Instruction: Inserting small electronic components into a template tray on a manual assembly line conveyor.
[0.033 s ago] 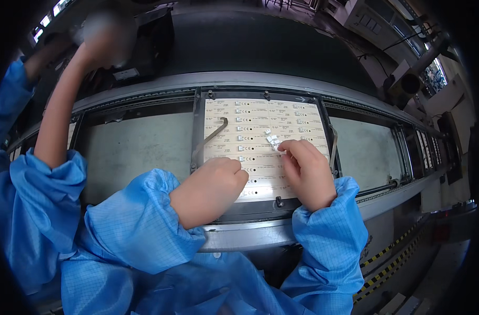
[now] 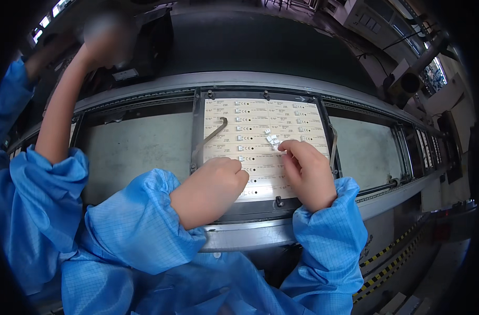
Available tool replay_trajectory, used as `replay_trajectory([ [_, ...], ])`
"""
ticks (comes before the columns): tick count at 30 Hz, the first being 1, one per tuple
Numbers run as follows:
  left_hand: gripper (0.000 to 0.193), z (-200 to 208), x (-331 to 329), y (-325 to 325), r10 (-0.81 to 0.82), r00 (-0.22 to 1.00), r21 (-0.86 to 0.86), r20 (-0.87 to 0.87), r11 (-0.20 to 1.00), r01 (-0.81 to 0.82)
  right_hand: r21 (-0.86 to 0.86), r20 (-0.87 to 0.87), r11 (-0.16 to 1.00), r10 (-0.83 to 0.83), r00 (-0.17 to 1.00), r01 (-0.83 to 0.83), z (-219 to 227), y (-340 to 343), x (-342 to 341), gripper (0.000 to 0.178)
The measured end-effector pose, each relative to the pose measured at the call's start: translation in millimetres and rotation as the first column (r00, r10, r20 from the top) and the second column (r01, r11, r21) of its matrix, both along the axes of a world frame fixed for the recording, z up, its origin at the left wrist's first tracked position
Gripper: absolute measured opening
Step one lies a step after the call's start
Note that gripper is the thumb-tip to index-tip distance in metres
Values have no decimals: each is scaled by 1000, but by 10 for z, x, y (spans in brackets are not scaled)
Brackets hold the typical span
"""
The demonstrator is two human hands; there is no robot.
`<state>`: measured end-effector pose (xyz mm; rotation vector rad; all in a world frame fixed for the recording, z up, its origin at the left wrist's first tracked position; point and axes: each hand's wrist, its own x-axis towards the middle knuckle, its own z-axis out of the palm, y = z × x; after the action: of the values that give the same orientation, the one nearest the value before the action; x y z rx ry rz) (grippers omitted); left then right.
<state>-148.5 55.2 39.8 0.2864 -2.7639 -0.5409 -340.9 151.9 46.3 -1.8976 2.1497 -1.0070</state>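
A framed panel of pale printed circuit boards lies in front of me, with small white connectors set in columns along it. My left hand is closed over the panel's left lower part, its knuckles up and fingertips hidden, beside one connector of the left column. On the right half of the panel is a small heap of loose white connectors. At the heap's near edge, my right hand has its thumb and forefinger curled together; what lies between the tips is too small to make out.
Dark clamp arms reach over the panel's left side, and knobs stand on its frame. Metal conveyor rails run along the near and far sides. A co-worker's blue-sleeved arm extends at the left. A dark belt lies beyond.
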Motion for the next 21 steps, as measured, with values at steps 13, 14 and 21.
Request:
replay_trajectory([
  [13, 10, -113, 20, 85, 36, 994, 39, -105, 999, -32, 130, 316, 991, -22, 948, -20, 207, 243, 364, 20],
  [14, 10, -119, 34, 74, 18, 994, 39, -112, 999, -14, 140, 304, 990, -16, 953, -28, 202, 266, 406, 20],
  [21, 13, -29, 217, -155, 96, 947, 312, -306, 950, 5, 140, -89, 971, 208, 974, -195, 120, 197, 632, 15],
])
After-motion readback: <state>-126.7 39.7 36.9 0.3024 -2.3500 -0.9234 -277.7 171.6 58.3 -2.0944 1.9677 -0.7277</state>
